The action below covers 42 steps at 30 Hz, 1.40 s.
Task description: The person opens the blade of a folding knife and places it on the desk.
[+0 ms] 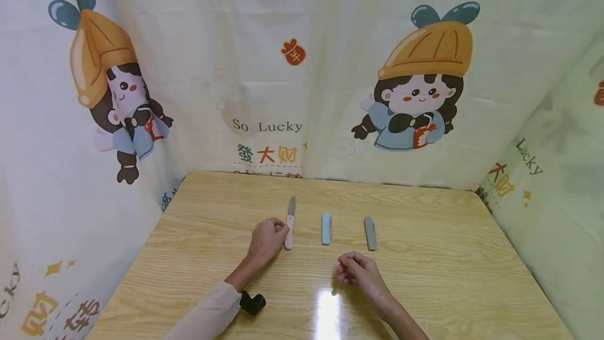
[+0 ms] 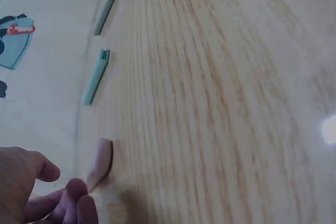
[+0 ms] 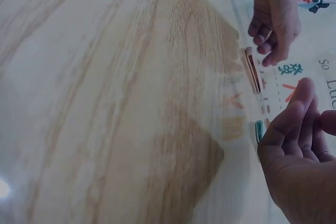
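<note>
On the wooden table lies a pink-handled folding knife (image 1: pixel 289 236), its blade unfolded and pointing away from me. My left hand (image 1: pixel 268 237) is just left of the handle, fingertips close to it; the left wrist view shows the thumb and fingers apart, with nothing held. To the right lies a light blue folding knife (image 1: pixel 326 229), folded. Farther right is a grey-green folding knife (image 1: pixel 370 233), also folded. Nearer to me, my right hand (image 1: pixel 360 273) hovers below these two with fingers loosely bent, holding nothing. In the right wrist view it partly hides the light blue knife (image 3: pixel 259 131).
A cream curtain (image 1: pixel 330 67) with cartoon figures and lettering hangs behind the table (image 1: pixel 424 277) and along both sides. A black object (image 1: pixel 252 303) sits at the left sleeve. Light glares off the tabletop near the front edge.
</note>
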Available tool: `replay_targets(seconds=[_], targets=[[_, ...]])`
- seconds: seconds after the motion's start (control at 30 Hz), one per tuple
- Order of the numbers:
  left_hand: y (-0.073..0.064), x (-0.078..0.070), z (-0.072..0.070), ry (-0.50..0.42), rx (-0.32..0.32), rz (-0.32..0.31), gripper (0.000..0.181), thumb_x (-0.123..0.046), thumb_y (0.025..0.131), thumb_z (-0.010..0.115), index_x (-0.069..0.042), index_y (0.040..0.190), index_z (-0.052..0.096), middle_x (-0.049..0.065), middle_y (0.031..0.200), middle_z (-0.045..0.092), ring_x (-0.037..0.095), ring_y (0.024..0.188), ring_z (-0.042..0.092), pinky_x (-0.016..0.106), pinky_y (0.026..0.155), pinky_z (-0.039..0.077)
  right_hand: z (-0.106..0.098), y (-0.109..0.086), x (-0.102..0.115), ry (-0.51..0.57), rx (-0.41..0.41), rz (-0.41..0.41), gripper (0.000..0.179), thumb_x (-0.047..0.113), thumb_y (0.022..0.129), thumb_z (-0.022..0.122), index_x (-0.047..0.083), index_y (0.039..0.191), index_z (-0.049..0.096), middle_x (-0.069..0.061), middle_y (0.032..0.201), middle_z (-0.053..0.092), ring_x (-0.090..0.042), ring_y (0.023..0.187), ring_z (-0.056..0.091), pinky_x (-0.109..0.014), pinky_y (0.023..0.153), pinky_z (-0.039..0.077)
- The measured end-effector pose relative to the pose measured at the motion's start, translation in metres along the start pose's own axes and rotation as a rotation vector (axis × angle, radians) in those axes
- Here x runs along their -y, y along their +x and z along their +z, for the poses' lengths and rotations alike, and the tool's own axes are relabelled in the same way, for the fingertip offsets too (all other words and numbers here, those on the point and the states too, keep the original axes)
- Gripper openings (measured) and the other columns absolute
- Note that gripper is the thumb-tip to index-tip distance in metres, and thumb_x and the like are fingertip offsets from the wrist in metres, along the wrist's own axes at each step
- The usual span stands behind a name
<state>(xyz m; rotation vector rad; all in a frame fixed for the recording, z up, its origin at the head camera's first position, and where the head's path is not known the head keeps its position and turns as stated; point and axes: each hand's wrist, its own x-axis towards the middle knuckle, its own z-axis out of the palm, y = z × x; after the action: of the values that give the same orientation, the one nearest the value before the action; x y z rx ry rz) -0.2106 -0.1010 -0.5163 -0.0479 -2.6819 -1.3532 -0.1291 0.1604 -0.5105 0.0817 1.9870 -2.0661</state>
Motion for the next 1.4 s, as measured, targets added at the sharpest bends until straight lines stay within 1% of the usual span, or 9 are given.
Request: replay_targets(seconds=[0.3, 0.47, 0.67, 0.87, 0.93, 1.0, 1.17, 1.27, 1.4], targets=[[-0.007, -0.022, 0.008, 0.032, -0.055, 0.16, 0.016, -0.012, 0.092, 0.068, -0.001, 0.101, 0.076, -0.006, 0.075, 0.06, 0.01, 0.066, 0.055, 0.03, 0.059, 0.048, -0.001, 0.001, -0.002, -0.025, 0.003, -0.017, 0.032, 0.014, 0.105, 0.055, -0.015, 0.116, 0.059, -0.012, 0.092, 0.068, -0.019, 0.08, 0.066, -0.028, 0.074, 0.055], [-0.009, -0.037, 0.02, 0.07, -0.011, 0.2, 0.016, -0.013, 0.094, 0.067, -0.001, 0.102, 0.075, -0.004, 0.081, 0.061, 0.012, 0.073, 0.057, 0.032, 0.065, 0.05, -0.002, -0.002, -0.002, -0.034, 0.035, -0.036, 0.034, 0.017, 0.105, 0.055, -0.015, 0.119, 0.059, -0.013, 0.095, 0.069, -0.019, 0.081, 0.066, -0.029, 0.073, 0.054], [-0.004, -0.047, 0.037, 0.101, 0.067, 0.196, 0.022, -0.016, 0.092, 0.065, -0.001, 0.104, 0.074, -0.003, 0.082, 0.061, 0.013, 0.075, 0.057, 0.034, 0.067, 0.05, 0.001, -0.004, -0.001, -0.053, 0.052, -0.051, 0.036, 0.018, 0.104, 0.058, -0.016, 0.118, 0.059, -0.014, 0.095, 0.07, -0.021, 0.082, 0.066, -0.029, 0.071, 0.054], [0.012, -0.048, 0.059, 0.137, 0.151, 0.193, 0.024, -0.015, 0.089, 0.067, 0.003, 0.103, 0.075, 0.001, 0.083, 0.063, 0.015, 0.078, 0.059, 0.038, 0.073, 0.054, 0.002, -0.003, -0.003, -0.062, 0.06, -0.046, 0.034, 0.017, 0.104, 0.058, -0.015, 0.114, 0.06, -0.011, 0.093, 0.069, -0.019, 0.08, 0.065, -0.028, 0.07, 0.053], [0.017, -0.049, 0.066, 0.159, 0.16, 0.193, 0.022, -0.017, 0.09, 0.069, 0.002, 0.1, 0.074, -0.001, 0.077, 0.059, 0.013, 0.075, 0.055, 0.036, 0.074, 0.054, 0.003, -0.003, -0.004, -0.063, 0.066, -0.039, 0.032, 0.016, 0.104, 0.057, -0.015, 0.113, 0.06, -0.011, 0.093, 0.069, -0.019, 0.08, 0.065, -0.027, 0.07, 0.053], [0.022, -0.05, 0.073, 0.171, 0.174, 0.189, 0.021, -0.02, 0.092, 0.07, 0.001, 0.087, 0.071, -0.003, 0.069, 0.048, 0.01, 0.066, 0.046, 0.031, 0.064, 0.049, 0.003, -0.003, -0.005, -0.067, 0.072, -0.036, 0.031, 0.015, 0.104, 0.057, -0.014, 0.113, 0.06, -0.01, 0.093, 0.069, -0.018, 0.08, 0.065, -0.027, 0.069, 0.053], [0.029, -0.056, 0.084, 0.199, 0.199, 0.134, 0.046, -0.027, 0.095, 0.073, -0.01, 0.062, 0.045, -0.003, 0.064, 0.034, 0.01, 0.053, 0.032, 0.024, 0.047, 0.028, 0.003, -0.003, -0.005, -0.086, 0.096, -0.06, 0.033, 0.015, 0.104, 0.055, -0.016, 0.114, 0.059, -0.01, 0.093, 0.069, -0.017, 0.079, 0.065, -0.028, 0.069, 0.054], [0.029, -0.06, 0.087, 0.257, 0.194, 0.085, 0.045, -0.027, 0.094, 0.074, -0.013, 0.063, 0.044, 0.001, 0.071, 0.042, 0.013, 0.057, 0.038, 0.025, 0.048, 0.032, 0.003, -0.003, -0.005, -0.092, 0.108, -0.068, 0.034, 0.016, 0.105, 0.055, -0.016, 0.114, 0.059, -0.01, 0.093, 0.069, -0.017, 0.079, 0.065, -0.028, 0.069, 0.054], [0.029, -0.064, 0.087, 0.32, 0.174, 0.064, 0.036, -0.024, 0.094, 0.073, -0.009, 0.071, 0.051, 0.005, 0.079, 0.047, 0.018, 0.063, 0.045, 0.03, 0.051, 0.039, 0.003, -0.003, -0.005, -0.098, 0.114, -0.067, 0.033, 0.016, 0.105, 0.054, -0.016, 0.114, 0.059, -0.01, 0.094, 0.069, -0.017, 0.079, 0.064, -0.028, 0.069, 0.054]])
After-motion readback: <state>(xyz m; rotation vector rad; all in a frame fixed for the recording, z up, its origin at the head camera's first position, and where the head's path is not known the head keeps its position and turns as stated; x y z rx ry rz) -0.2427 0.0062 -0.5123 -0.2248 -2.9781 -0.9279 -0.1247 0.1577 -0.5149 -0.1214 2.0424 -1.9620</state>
